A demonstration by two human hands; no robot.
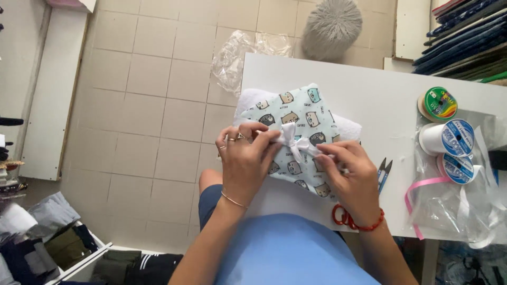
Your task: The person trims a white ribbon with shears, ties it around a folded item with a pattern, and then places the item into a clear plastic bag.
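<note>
A pale blue cloth bundle printed with small animal faces (302,113) lies on the white table (369,95), over a white towel-like layer (348,126). Across it runs a white ribbon tied into a bow (293,141). My left hand (244,161) pinches the bow's left loop. My right hand (353,177) grips the ribbon's right end against the cloth. Both hands meet over the near part of the bundle.
Small thread snips (383,171) lie right of my right hand. Ribbon spools (450,138) and a green-topped spool (439,103) sit on clear plastic at the right, with a loose pink ribbon (422,186). Red-handled scissors (340,216) lie at the near edge. A grey fluffy stool (331,26) stands beyond the table.
</note>
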